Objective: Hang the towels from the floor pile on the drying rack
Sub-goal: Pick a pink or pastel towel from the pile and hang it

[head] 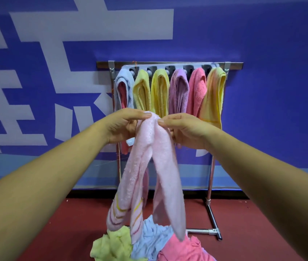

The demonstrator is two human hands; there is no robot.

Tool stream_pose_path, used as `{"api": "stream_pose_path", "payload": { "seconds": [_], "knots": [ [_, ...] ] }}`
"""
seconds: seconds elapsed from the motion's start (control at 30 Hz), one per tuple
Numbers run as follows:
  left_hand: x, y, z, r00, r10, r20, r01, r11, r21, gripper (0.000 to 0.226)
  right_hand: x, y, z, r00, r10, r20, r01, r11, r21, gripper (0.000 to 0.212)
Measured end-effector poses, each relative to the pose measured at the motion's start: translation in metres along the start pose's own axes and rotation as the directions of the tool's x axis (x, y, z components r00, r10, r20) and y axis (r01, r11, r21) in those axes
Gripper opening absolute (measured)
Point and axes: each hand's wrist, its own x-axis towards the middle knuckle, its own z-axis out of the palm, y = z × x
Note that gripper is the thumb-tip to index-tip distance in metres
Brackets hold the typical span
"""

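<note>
A pale pink towel [149,166] with striped ends hangs from both my hands in front of the drying rack [168,64]. My left hand [124,125] pinches its top fold from the left, and my right hand [185,130] pinches it from the right. The towel's ends dangle down onto the floor pile [145,243] of yellow-green, light blue and pink towels. Several towels in blue, yellow, purple, pink and orange-yellow hang side by side on the rack's top bar, just behind my hands.
The rack's metal legs [210,185] and base bar stand on the red floor [253,232] against a blue wall [271,91] with large white characters. The pile lies at the rack's foot, directly below my hands.
</note>
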Motion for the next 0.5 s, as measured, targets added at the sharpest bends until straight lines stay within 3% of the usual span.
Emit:
{"api": "stream_pose_path", "payload": {
  "seconds": [0.07, 0.2, 0.33, 0.5],
  "knots": [
    [0.003, 0.005, -0.007, 1.000, 0.006, 0.012, -0.007, 0.999, 0.045, 0.043, 0.009, -0.008, -0.003, 0.997, -0.063, -0.049, 0.063, 0.998, -0.002, 0.023],
    [0.014, 0.021, -0.024, 0.993, 0.085, -0.083, -0.071, 0.986, 0.154, 0.029, 0.023, -0.033, -0.009, 0.985, -0.135, -0.107, 0.125, 0.987, -0.098, 0.016],
    [0.030, 0.045, -0.049, 0.987, 0.126, -0.098, -0.088, 0.942, 0.324, 0.022, 0.048, -0.051, -0.020, 0.960, -0.202, -0.194, 0.143, 0.949, -0.282, 0.016],
    [0.063, 0.071, -0.080, 0.972, 0.193, -0.136, -0.121, 0.902, 0.413, 0.024, 0.092, -0.067, -0.042, 0.896, -0.307, -0.321, 0.116, 0.859, -0.498, 0.023]
  ]
}}
